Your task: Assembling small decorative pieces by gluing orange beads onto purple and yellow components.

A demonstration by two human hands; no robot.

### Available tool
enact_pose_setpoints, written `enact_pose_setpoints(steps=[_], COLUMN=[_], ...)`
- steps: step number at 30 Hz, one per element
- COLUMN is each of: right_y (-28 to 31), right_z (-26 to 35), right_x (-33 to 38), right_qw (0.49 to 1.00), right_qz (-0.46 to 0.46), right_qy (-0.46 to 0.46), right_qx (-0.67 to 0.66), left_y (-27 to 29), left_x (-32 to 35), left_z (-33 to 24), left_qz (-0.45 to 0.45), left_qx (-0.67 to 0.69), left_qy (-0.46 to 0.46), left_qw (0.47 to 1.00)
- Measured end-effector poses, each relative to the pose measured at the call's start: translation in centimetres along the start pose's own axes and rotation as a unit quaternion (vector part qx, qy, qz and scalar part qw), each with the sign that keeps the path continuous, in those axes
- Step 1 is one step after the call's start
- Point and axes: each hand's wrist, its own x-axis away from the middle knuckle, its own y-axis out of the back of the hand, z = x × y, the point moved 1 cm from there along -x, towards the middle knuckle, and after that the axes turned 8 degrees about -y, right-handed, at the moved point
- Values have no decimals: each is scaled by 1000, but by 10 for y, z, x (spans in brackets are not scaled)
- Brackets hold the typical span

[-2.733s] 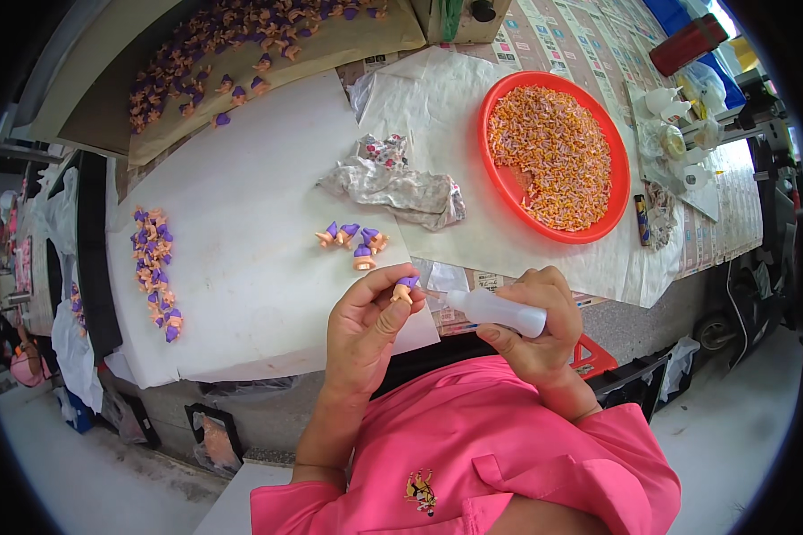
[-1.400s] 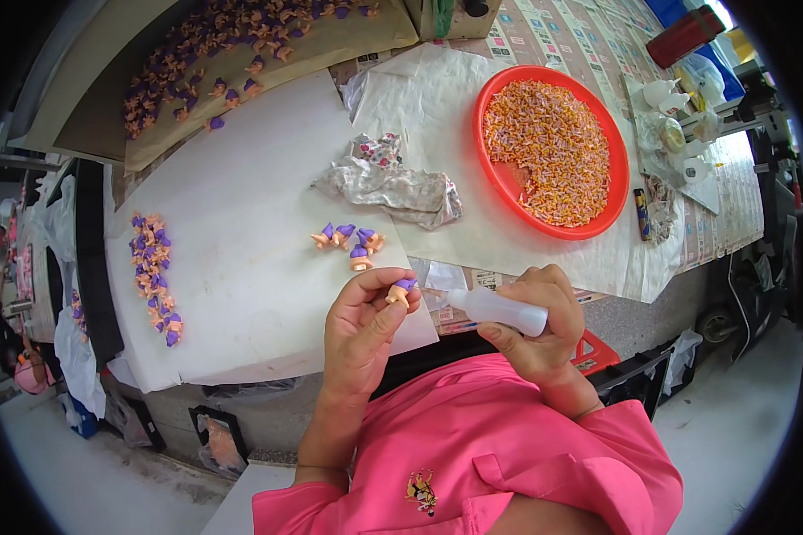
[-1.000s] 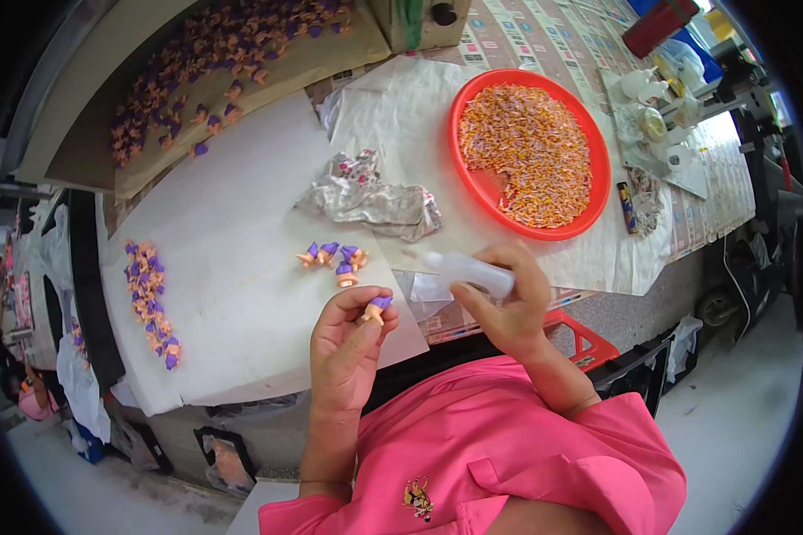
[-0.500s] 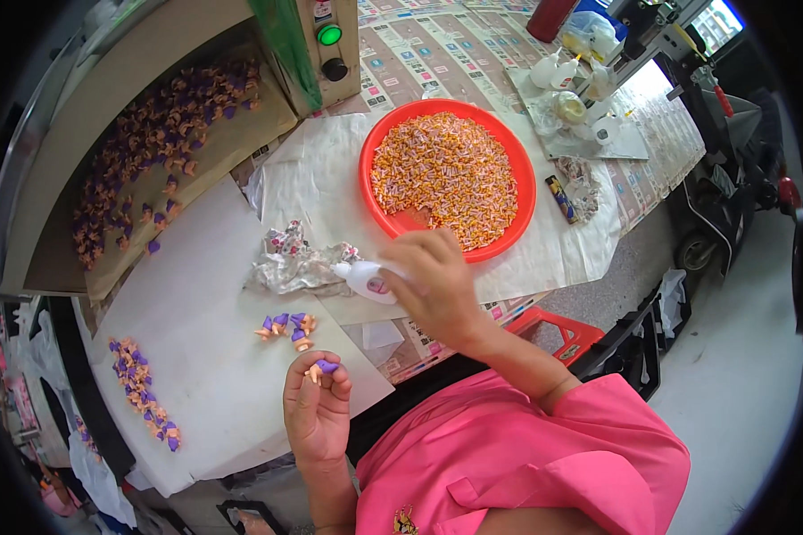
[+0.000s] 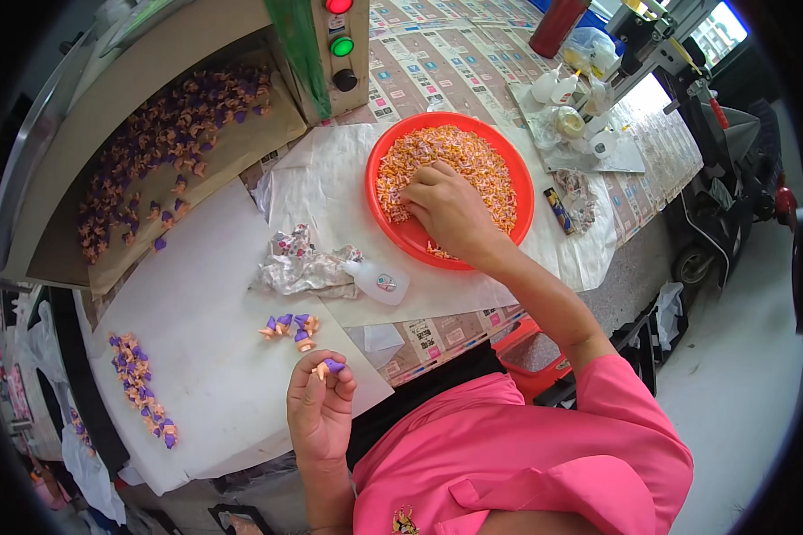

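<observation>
Between the thumb and fingers of my left hand (image 5: 319,412) is a small peach and purple plastic figurine (image 5: 328,367), held up over the near edge of the white board. My right hand (image 5: 451,212) reaches into a round red basin (image 5: 375,198) heaped with tiny orange, white and pinkish pieces (image 5: 459,147). Its fingers are pinched down at the pieces; what lies between the fingertips is hidden. A translucent squeeze bottle (image 5: 382,283) lies on its side, its tip against a crumpled floral cloth (image 5: 303,267). Several more figurines (image 5: 303,332) stand just beyond my left hand.
A row of figurines (image 5: 141,388) lies on the board's left. At far left, a machine opening (image 5: 165,152) holds a belt of figurines, beside lit buttons (image 5: 340,46). Small bottles (image 5: 558,87) stand on a plate at back right, near a press (image 5: 647,45).
My right hand has let go of the squeeze bottle and moved up and right into the basin. The left hand keeps the figurine in nearly the same place.
</observation>
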Motion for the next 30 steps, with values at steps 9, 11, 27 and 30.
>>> enact_pose_setpoints(steps=[9,11,27,30], right_y=[7,2,-31,-40], right_z=[36,41,93,127], right_x=[22,28,80,102], right_qw=[965,965,784,723], right_qz=[-21,-34,88,175], right_qy=[-142,-147,-224,-243], right_qx=[-220,-213,-572,-622], left_y=[22,25,53,69], left_x=[-2,-4,5,6], left_z=[-20,-22,-18,-17], left_qz=[11,15,10,25], left_qx=[-2,-5,-17,-17], left_qy=[0,5,34,47], left_qw=[1000,1000,999,998])
